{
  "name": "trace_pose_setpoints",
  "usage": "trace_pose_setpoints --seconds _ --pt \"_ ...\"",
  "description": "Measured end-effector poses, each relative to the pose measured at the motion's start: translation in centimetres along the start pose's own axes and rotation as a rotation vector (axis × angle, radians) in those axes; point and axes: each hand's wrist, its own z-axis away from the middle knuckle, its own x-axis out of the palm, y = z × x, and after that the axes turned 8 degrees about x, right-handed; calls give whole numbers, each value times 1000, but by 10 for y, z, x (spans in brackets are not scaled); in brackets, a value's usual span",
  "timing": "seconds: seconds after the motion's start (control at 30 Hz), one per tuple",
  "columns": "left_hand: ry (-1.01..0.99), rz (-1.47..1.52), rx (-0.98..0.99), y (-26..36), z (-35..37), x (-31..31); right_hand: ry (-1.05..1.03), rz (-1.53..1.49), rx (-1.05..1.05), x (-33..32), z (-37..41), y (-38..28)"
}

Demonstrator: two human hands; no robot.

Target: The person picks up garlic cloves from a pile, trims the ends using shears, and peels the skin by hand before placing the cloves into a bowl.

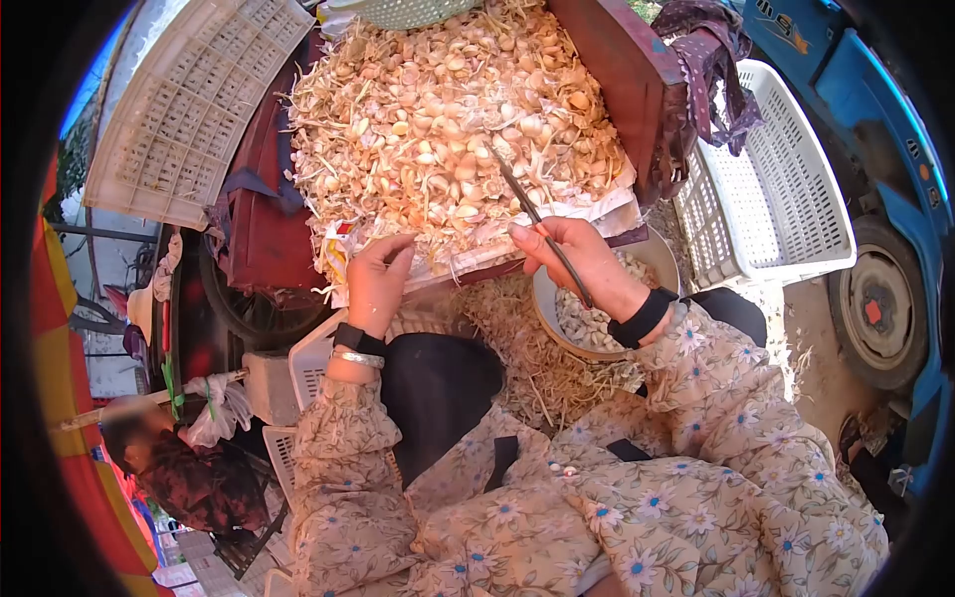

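Observation:
A thin dark rod-like tool [527,204] is gripped in my right hand [587,267], its upper end pointing over a heap of garlic cloves and husks [448,129]. My left hand [378,284] is at the front edge of the heap, with fingers curled and thumb close to them; whatever is between the fingertips is too small to make out. Whitish sheeting [597,209] lies under the heap's front edge. Below my right hand stands a round tub [542,303] holding pale cloves [587,323], partly hidden by that hand.
A white crate [786,179] stands at the right, beside a blue vehicle [875,109] with a wheel [880,303]. Another crate [199,99] leans at the upper left. Reddish panels [632,90] flank the heap. Another person [199,483] is at the lower left. Husks cover the ground.

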Motion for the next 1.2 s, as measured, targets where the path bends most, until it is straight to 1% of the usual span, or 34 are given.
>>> trace_pose_setpoints --seconds 0.07,0.17,0.2,0.3,0.4,0.5,0.53,0.63,0.73,0.83,0.93,1.03,1.13,1.2 --pt "-19 -174 109 -3 -29 22 14 15 4 -1 -1 2" --pt "-92 -298 176 -11 -53 35 43 4 -14 -1 -3 4" --pt "-103 -260 162 -10 -59 36 42 11 -14 -1 -2 2" --pt "-166 -375 155 -2 -64 37 22 45 -8 -1 -2 2" --pt "-115 -424 312 -7 -60 39 3 61 -1 3 -1 1" --pt "-19 -525 313 -13 -51 44 17 92 -48 7 -4 7" --pt "1 -534 277 -11 -46 44 25 108 -73 8 -5 10" --pt "57 -419 197 -8 -37 43 15 119 -40 7 -3 9" --pt "132 -391 190 -18 -32 45 42 144 -102 10 -7 16" --pt "167 -422 279 -12 -27 51 18 124 -79 9 -4 12" --pt "160 -447 353 -8 -24 51 -4 138 -56 7 0 6" --pt "84 -470 351 2 -20 48 14 121 -88 8 -3 12" --pt "103 -510 410 -2 -19 50 15 115 -104 10 -4 13" --pt "120 -501 386 -8 -22 51 25 130 -99 10 -5 15"
